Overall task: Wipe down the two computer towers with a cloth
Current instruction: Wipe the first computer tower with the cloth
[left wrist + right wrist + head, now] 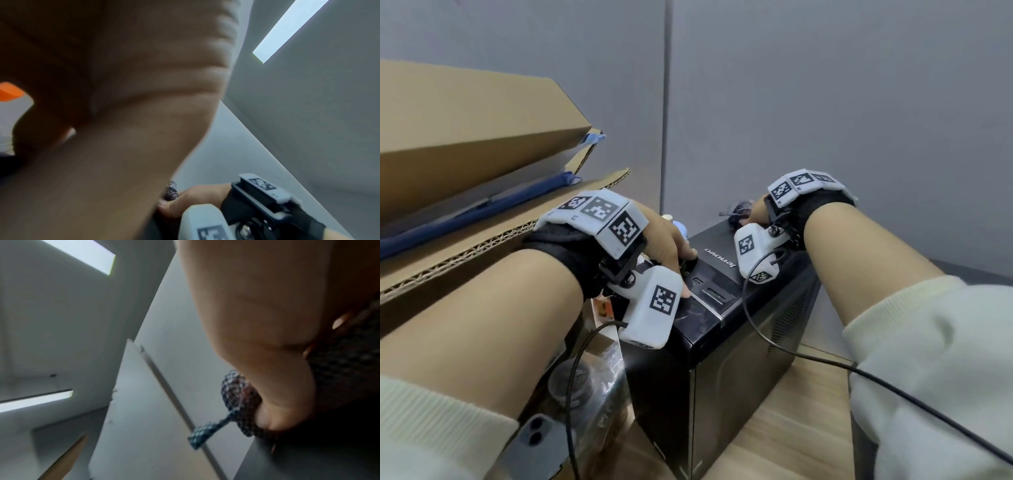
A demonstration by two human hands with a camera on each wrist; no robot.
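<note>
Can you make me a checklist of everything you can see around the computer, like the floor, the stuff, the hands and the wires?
Surface: wooden floor.
Job's things: one black computer tower in view; patterned cloth on its top, far end.
Clutter: cardboard box, phone, plastic bottle.
Hands: left hand rests on the tower's top; right hand grips the cloth.
Cables: black cable from a wrist camera.
Surroundings: grey wall.
</note>
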